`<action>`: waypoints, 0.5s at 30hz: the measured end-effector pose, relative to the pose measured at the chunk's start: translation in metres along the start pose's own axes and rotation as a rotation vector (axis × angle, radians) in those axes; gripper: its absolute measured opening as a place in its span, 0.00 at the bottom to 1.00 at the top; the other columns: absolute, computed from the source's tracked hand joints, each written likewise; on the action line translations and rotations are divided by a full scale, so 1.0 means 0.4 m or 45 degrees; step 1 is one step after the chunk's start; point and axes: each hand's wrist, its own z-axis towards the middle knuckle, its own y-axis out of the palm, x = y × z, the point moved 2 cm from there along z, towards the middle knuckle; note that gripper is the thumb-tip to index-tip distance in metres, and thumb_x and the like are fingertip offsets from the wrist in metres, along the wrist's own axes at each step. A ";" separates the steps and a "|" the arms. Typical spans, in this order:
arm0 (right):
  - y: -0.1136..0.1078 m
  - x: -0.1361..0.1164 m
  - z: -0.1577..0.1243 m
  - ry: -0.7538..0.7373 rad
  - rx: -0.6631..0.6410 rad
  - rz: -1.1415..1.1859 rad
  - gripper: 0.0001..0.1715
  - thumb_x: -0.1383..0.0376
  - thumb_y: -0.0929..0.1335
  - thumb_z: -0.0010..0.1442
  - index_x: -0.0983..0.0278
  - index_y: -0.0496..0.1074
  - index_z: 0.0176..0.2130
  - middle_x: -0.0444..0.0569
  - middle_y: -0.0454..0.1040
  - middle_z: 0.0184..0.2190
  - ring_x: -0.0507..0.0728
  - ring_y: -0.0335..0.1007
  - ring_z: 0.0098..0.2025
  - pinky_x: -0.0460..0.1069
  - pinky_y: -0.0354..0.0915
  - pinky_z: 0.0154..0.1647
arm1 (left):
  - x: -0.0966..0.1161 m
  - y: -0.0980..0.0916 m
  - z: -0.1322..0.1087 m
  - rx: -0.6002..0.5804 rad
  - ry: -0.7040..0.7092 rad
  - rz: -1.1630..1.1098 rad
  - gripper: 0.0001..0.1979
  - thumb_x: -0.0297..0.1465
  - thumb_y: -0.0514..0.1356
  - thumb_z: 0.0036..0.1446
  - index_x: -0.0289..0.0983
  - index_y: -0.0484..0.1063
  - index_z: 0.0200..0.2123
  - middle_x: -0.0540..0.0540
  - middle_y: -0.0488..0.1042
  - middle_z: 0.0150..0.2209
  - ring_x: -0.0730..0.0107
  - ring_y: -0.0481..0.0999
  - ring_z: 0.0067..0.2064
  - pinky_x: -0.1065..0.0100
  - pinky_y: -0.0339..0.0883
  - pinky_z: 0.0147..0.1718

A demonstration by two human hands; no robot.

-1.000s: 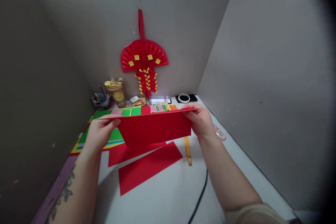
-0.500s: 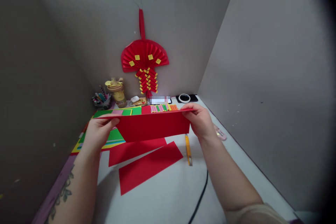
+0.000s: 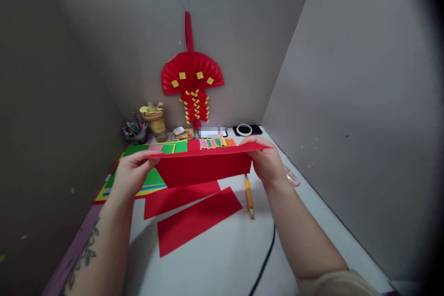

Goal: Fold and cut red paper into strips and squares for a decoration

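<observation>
Above white desk, red paper, grey walls

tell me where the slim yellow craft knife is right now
In the head view the slim yellow craft knife lies on the white table, right of the loose red paper sheets and just below the right hand.

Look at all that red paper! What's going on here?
A person holds a long red paper sheet up above the white table, the left hand pinching one end and the right hand the other. Its top edge looks folded over. Two flat red paper strips lie underneath, beside a yellow craft knife. A red pleated paper fan decoration hangs on the wall behind.
</observation>
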 end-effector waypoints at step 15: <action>-0.002 -0.004 -0.001 0.036 0.007 0.008 0.07 0.63 0.73 0.45 0.63 0.74 0.26 0.45 0.75 0.26 0.53 0.69 0.25 0.47 0.62 0.25 | 0.000 0.001 -0.004 -0.035 0.066 0.086 0.11 0.36 0.64 0.45 0.38 0.80 0.33 0.46 0.79 0.30 0.64 0.76 0.32 0.69 0.70 0.28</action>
